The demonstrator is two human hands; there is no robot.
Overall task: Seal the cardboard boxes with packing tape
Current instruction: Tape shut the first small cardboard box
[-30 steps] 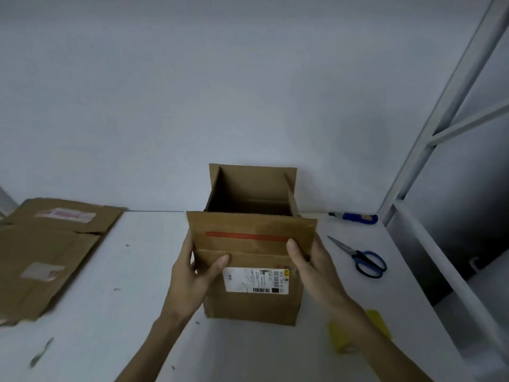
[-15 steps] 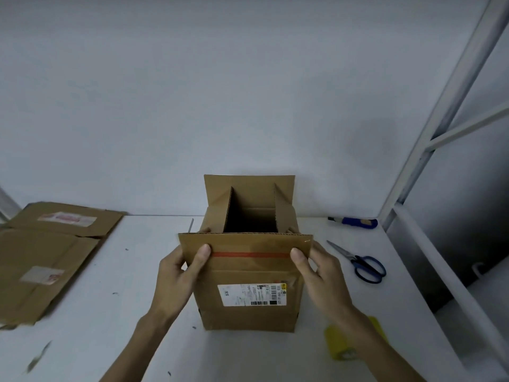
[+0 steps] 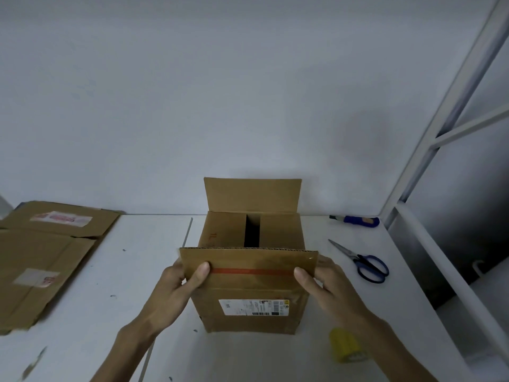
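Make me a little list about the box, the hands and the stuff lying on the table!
box: upright on the white table, top open
side flaps: folded in, dark gap between them
far flap: standing up
near flap: raised, red stripe across it
left hand: grips the near flap's left edge
right hand: grips its right edge
tape roll: yellow, on the table by the right forearm
scissors: blue handles, right of the box
flat cardboard: lying at the left
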